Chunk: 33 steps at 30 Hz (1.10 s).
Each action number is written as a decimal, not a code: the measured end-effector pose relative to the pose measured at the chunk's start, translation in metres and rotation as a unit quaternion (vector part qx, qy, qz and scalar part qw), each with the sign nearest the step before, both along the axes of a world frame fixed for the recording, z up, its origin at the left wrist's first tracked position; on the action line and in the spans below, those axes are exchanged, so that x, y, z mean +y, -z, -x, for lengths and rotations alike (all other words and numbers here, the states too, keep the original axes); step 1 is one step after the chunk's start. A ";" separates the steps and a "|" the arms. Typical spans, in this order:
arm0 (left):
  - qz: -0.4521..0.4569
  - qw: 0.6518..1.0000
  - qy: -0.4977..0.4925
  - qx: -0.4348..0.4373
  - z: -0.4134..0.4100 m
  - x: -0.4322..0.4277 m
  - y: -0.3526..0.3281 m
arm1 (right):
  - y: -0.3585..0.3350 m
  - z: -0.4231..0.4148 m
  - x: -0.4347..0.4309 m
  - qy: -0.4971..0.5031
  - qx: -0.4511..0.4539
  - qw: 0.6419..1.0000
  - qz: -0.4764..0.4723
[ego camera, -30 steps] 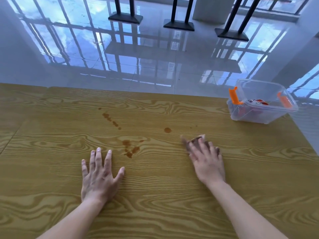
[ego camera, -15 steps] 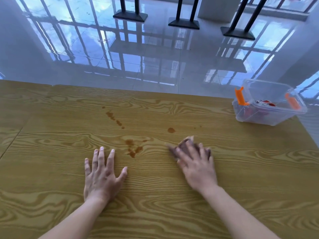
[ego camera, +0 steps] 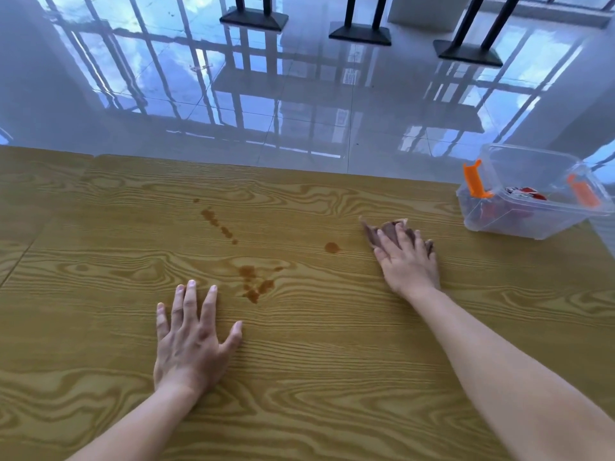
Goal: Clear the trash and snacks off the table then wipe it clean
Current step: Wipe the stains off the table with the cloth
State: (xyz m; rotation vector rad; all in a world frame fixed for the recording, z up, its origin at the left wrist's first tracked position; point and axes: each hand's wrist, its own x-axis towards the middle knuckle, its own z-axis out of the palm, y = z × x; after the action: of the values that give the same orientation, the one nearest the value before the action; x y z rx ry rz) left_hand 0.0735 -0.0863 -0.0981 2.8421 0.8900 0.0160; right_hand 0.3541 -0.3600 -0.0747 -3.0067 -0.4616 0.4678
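Observation:
My right hand (ego camera: 407,259) presses flat on a brown cloth (ego camera: 376,232) on the wooden table (ego camera: 332,344); most of the cloth is hidden under the fingers. Just left of the cloth lies a round brown spot (ego camera: 331,247). Further left are a cluster of brown stains (ego camera: 254,282) and a diagonal trail of drops (ego camera: 218,224). My left hand (ego camera: 193,341) lies palm down with spread fingers, empty, just below and left of the stain cluster.
A clear plastic box (ego camera: 492,224) with orange latches stands at the table's far right edge and holds red wrappers. Beyond the table's far edge is a glossy tiled floor with black table bases (ego camera: 359,33).
My right hand slid the cloth left toward the stains, then back to the right and further from me. My left hand stayed in place.

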 end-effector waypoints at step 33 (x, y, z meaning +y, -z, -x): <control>0.004 1.000 0.002 -0.016 0.001 0.000 0.003 | 0.014 0.119 -0.005 -0.245 -0.082 0.966 -0.031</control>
State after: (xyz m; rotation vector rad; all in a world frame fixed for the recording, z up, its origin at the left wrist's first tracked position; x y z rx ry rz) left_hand 0.0720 -0.0863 -0.1009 2.8289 0.8745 0.0583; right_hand 0.2346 -0.3649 -0.0892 -2.8624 -1.2190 0.2181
